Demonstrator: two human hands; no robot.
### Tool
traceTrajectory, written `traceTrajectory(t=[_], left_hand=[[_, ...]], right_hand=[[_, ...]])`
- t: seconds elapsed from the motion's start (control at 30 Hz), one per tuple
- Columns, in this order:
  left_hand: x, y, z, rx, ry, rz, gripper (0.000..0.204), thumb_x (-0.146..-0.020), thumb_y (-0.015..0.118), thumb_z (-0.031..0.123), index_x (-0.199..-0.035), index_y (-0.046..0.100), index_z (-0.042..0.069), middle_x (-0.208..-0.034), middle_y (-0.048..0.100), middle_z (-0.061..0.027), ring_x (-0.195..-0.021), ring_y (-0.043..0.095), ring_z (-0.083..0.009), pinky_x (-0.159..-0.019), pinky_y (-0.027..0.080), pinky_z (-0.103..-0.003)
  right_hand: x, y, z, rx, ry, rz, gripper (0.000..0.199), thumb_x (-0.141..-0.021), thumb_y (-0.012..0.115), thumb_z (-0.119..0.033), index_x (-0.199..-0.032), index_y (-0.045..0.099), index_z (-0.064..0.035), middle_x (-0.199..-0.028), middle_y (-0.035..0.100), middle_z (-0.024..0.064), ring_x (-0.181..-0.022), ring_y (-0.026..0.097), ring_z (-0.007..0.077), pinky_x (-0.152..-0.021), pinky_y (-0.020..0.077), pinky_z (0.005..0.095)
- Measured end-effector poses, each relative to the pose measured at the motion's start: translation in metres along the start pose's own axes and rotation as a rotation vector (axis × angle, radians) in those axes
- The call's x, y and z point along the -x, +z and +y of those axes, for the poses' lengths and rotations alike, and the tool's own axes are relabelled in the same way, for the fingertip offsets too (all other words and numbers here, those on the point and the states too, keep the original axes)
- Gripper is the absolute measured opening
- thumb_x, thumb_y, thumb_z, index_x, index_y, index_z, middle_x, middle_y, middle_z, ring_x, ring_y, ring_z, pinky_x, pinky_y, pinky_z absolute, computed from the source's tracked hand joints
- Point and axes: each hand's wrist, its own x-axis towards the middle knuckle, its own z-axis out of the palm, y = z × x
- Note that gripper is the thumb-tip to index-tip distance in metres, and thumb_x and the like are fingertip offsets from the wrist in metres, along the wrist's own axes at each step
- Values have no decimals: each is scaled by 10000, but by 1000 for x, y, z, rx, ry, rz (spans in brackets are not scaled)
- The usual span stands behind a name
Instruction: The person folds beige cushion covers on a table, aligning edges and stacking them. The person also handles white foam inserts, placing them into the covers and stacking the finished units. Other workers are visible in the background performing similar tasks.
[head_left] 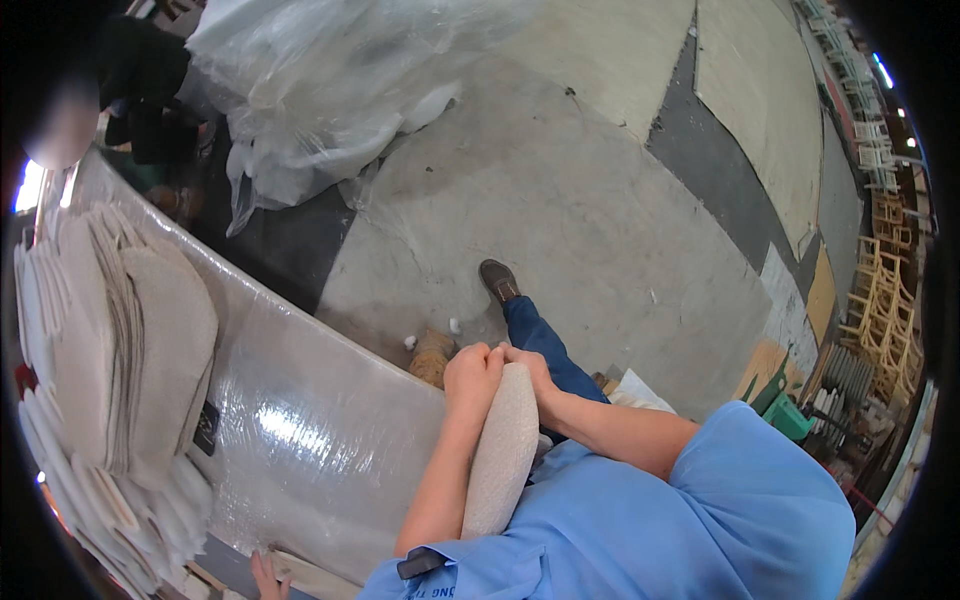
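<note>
A cream, rough-textured cushion [503, 450] stands on edge between my forearms, its near end against my blue shirt. At its far end my left hand [472, 374] is closed, with the fingers curled on the cushion's edge. My right hand [530, 366] meets it there from the other side, also closed on the edge. The fingertips press close together, and what exactly they pinch is hidden. To the left lies a table [300, 440] covered in shiny clear film.
Beige fabric covers [150, 330] and white pads [100, 500] are stacked on the table's left. Another person's hand [268, 575] is at the lower left; a second person stands upper left. Plastic sheeting [340, 90] heaps beyond. Wooden chair frames [880, 310] line the right.
</note>
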Motion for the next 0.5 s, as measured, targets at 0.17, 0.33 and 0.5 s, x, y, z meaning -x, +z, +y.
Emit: traceTrajectory(t=[0.17,0.33,0.5], left_hand=[[-3,14,-10,82,16,70,417,-966,671,339,-813,695,-48,-758,674,-256,-708,667,-421,-675,505,-492],[-8,25,-14,32,-40,55,419,-954,673,345,-817,696,-50,-797,691,-271,-761,688,-430,-710,524,-494],[-13,19,-9,-100,28,63,411,-963,648,339,-851,717,-49,-882,706,-298,-863,701,-479,-808,537,-533]], right_hand=[[-23,-14,13,11,-47,-127,283,-1042,664,-280,-940,749,-30,-881,740,71,-772,703,171,-672,548,362],[-44,-30,29,168,-186,-255,242,-1057,636,-272,-924,733,-95,-877,694,4,-761,668,135,-669,529,319],[-35,-22,21,41,-155,-93,303,-1099,607,-307,-927,728,-88,-829,679,0,-763,649,120,-662,521,326]])
